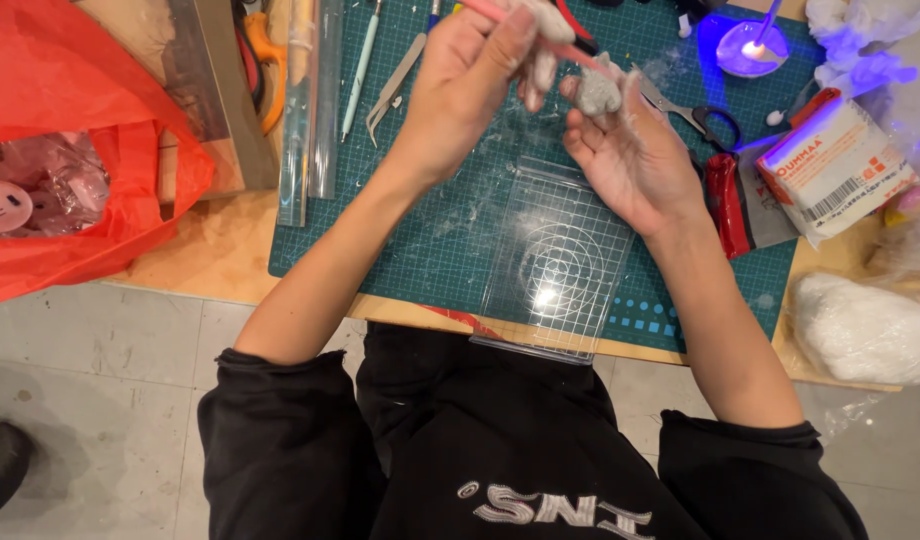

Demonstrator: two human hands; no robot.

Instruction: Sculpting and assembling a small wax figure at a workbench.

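Clay lump in right hand fingertips

Black sweatshirt, long sleeves pushed up to elbows, cuffs bunched in soft folds. Forearms bare. Grey-white embroidered lettering across chest, seen upside down from head camera. Both hands bare: no gloves, rings or watch. Pale grey dust on fingers.

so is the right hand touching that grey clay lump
Touching. The head view shows the grey clay lump resting on the right hand's fingertips, with no gap between them, above the green cutting mat.
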